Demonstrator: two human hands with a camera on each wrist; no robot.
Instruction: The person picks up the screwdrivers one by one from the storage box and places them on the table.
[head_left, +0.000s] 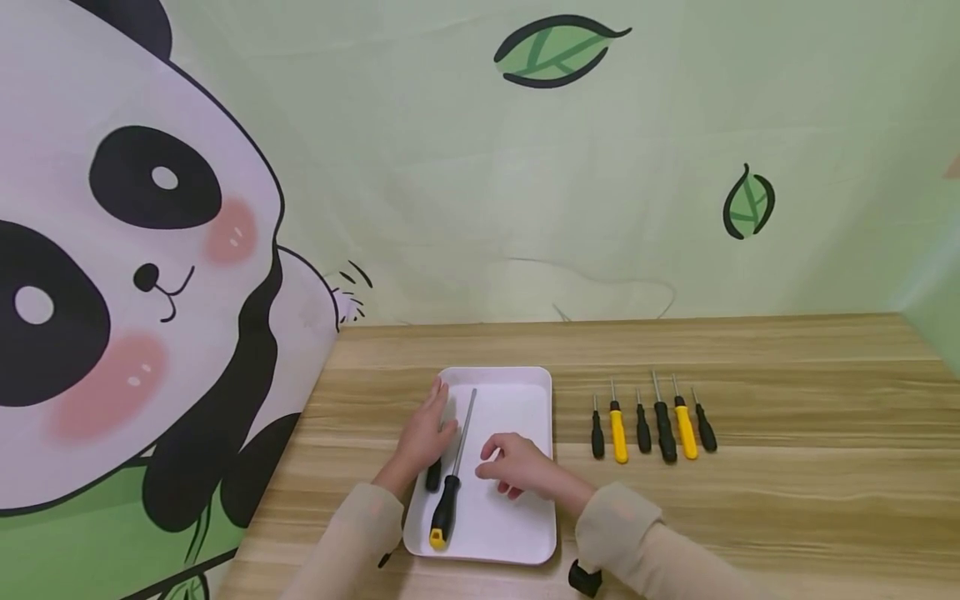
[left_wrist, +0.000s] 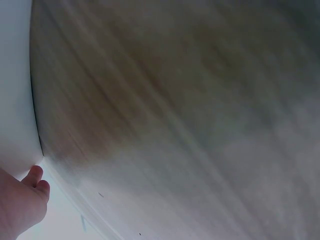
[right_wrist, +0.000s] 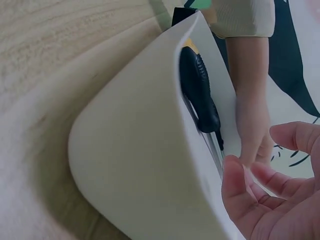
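A white tray (head_left: 517, 537) lies on the table. Inside, along its left side, is a long screwdriver (head_left: 446, 508) with a black handle and yellow butt, its shank pointing away. Left of that shows a second black handle (head_left: 433, 476), partly hidden by my left hand (head_left: 424, 432). That hand rests at the tray's left rim, fingers extended forward; its fingertips (left_wrist: 36, 175) show beside the tray's wall in the left wrist view. Over the tray's middle hovers my right hand (head_left: 517, 465), fingers loosely bent and holding nothing, as the right wrist view also shows.
Right of the tray, several screwdrivers stand in a row on the wood-grain table (head_left: 810, 500), shanks pointing away, some with black handles (head_left: 664, 433) and two with yellow ones (head_left: 618, 437). A small black object (head_left: 585, 578) shows near the right sleeve. Behind hangs a printed panda backdrop (head_left: 420, 167).
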